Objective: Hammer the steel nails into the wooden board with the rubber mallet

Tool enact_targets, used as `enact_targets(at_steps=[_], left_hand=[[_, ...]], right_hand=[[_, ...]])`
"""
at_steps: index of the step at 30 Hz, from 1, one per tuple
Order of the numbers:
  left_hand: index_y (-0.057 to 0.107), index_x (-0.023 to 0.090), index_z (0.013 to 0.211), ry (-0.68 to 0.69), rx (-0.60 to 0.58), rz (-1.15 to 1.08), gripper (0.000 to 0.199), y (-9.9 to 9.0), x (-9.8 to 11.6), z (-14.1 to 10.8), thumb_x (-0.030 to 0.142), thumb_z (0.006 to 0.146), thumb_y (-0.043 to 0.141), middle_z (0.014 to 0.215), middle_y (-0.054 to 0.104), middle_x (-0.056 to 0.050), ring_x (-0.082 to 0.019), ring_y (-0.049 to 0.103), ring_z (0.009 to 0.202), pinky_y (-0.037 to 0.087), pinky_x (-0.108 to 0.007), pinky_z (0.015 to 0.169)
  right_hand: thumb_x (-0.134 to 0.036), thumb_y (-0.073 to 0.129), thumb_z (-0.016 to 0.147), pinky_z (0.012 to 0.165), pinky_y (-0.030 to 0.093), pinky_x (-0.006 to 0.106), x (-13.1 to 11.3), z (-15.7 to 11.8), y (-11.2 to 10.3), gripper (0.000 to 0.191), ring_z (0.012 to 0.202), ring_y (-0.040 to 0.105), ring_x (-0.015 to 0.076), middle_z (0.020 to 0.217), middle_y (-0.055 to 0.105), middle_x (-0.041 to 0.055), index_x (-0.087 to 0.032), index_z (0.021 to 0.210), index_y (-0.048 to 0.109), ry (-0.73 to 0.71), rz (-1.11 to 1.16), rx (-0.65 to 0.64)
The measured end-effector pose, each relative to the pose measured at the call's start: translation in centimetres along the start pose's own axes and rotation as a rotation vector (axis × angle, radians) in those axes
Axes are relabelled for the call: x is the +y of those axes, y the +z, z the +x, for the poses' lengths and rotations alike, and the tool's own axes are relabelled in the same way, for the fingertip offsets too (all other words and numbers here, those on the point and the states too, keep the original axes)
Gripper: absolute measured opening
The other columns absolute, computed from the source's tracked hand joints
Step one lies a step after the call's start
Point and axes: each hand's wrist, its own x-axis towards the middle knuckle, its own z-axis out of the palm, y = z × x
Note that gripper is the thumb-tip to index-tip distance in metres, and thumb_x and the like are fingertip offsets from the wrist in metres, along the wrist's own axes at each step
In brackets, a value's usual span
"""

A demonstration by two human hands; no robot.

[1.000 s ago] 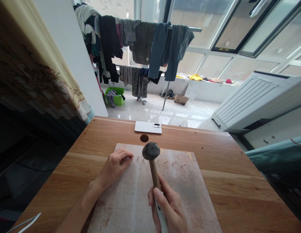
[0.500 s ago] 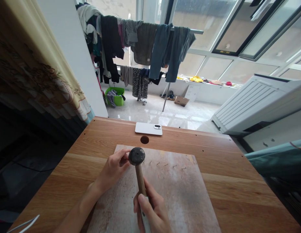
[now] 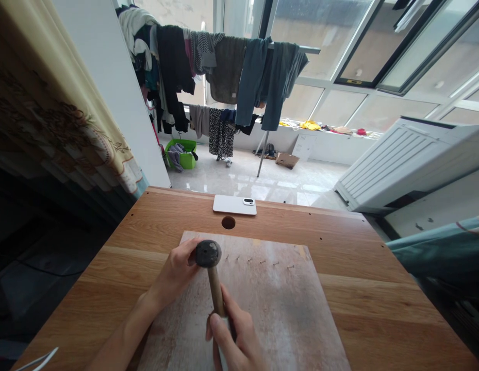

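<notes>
My right hand (image 3: 237,335) is wrapped round the handle of a hammer (image 3: 208,254), whose dark round head points away from me. Behind and left of that head is my left hand (image 3: 177,270), its fingers bent together at the board's upper left; the hammer head hides the fingertips and anything between them. Both hands are over a worn, pale reddish board (image 3: 285,319) lying on the wooden table. Several thin nails (image 3: 250,260) stand in a row across the board's far part, right of the hammer head.
A white phone (image 3: 234,204) lies near the far edge of the wooden table (image 3: 378,288), beyond a round hole (image 3: 228,222). Past the table are a clothes rack with hanging laundry (image 3: 226,67), a green basket (image 3: 188,161) and a white ribbed appliance (image 3: 378,165).
The hammer head has moved slightly left and down, closer over my left fingertips, and my right hand has shifted left with it. One more nail shows beside the head.
</notes>
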Motion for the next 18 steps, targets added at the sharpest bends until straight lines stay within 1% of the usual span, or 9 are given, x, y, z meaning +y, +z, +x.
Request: enact_targets(at_steps=[3, 7, 9, 12, 13, 15, 17, 18], left_hand=[[0.069, 0.022, 0.105, 0.005, 0.000, 0.007, 0.021, 0.0, -0.2, 0.0, 0.020, 0.090, 0.055, 0.098, 0.076, -0.003, -0.019, 0.071, 0.087, 0.056, -0.026, 0.077], [0.069, 0.023, 0.104, 0.041, 0.002, -0.010, 0.017, 0.0, -0.1, 0.0, 0.023, 0.090, 0.059, 0.095, 0.075, -0.001, -0.018, 0.071, 0.088, 0.057, -0.025, 0.080], [0.068, 0.023, 0.104, 0.038, -0.006, -0.014, 0.017, 0.0, 0.1, 0.1, 0.025, 0.090, 0.060, 0.094, 0.074, -0.001, -0.018, 0.071, 0.086, 0.058, -0.025, 0.080], [0.067, 0.023, 0.111, 0.035, -0.009, -0.014, 0.022, 0.1, 0.0, 0.1, 0.027, 0.090, 0.062, 0.093, 0.073, -0.002, -0.017, 0.071, 0.085, 0.060, -0.027, 0.081], [0.066, 0.023, 0.114, 0.039, -0.006, -0.012, 0.024, 0.2, -0.1, 0.1, 0.027, 0.090, 0.063, 0.093, 0.072, -0.002, -0.018, 0.071, 0.085, 0.061, -0.028, 0.082], [0.065, 0.023, 0.117, 0.046, -0.003, -0.007, 0.026, 0.3, -0.5, 0.0, 0.029, 0.091, 0.064, 0.092, 0.072, -0.001, -0.017, 0.072, 0.085, 0.061, -0.029, 0.083], [0.065, 0.023, 0.116, 0.047, -0.003, -0.002, 0.025, 0.4, -0.8, 0.0, 0.029, 0.092, 0.064, 0.092, 0.072, -0.001, -0.017, 0.072, 0.085, 0.062, -0.029, 0.082], [0.065, 0.023, 0.116, 0.049, -0.004, 0.000, 0.024, 0.4, -1.0, 0.0, 0.029, 0.092, 0.063, 0.092, 0.072, -0.001, -0.017, 0.072, 0.085, 0.062, -0.028, 0.082]], right_hand=[[-0.057, 0.076, 0.088, 0.039, 0.048, 0.022, 0.3, 0.0, 0.1, 0.067, 0.047, 0.058, 0.0126, 0.086, 0.068, 0.0040, -0.024, 0.145, 0.062, -0.008, 0.003, -0.002], [-0.062, 0.071, 0.089, 0.034, 0.041, 0.020, 0.0, 0.4, 0.7, 0.074, 0.039, 0.051, 0.0091, 0.076, 0.064, 0.0002, -0.020, 0.148, 0.056, 0.005, 0.003, -0.066], [-0.064, 0.068, 0.090, 0.033, 0.039, 0.019, -0.4, 0.5, 1.0, 0.076, 0.038, 0.050, 0.0084, 0.075, 0.062, -0.0012, -0.019, 0.149, 0.052, -0.003, 0.054, -0.058], [-0.065, 0.067, 0.091, 0.035, 0.038, 0.018, -1.7, 0.5, 1.2, 0.078, 0.037, 0.049, 0.0070, 0.074, 0.059, -0.0038, -0.019, 0.149, 0.044, -0.093, 0.173, -0.048], [-0.064, 0.070, 0.090, 0.037, 0.039, 0.018, -2.2, 0.5, 1.1, 0.075, 0.038, 0.048, 0.0064, 0.073, 0.058, -0.0053, -0.020, 0.145, 0.044, -0.129, 0.200, -0.059], [-0.061, 0.075, 0.087, 0.040, 0.041, 0.017, -3.1, 0.2, 0.8, 0.064, 0.038, 0.047, 0.0057, 0.067, 0.055, -0.0089, -0.022, 0.130, 0.049, -0.159, 0.228, -0.091], [-0.061, 0.075, 0.088, 0.041, 0.043, 0.018, -3.4, -0.5, 0.4, 0.054, 0.039, 0.046, 0.0069, 0.061, 0.053, -0.0099, -0.024, 0.118, 0.049, -0.131, 0.246, -0.089], [-0.062, 0.073, 0.088, 0.041, 0.044, 0.018, -3.2, -1.0, 0.1, 0.053, 0.039, 0.047, 0.0079, 0.060, 0.054, -0.0091, -0.025, 0.116, 0.048, -0.121, 0.260, -0.062]])
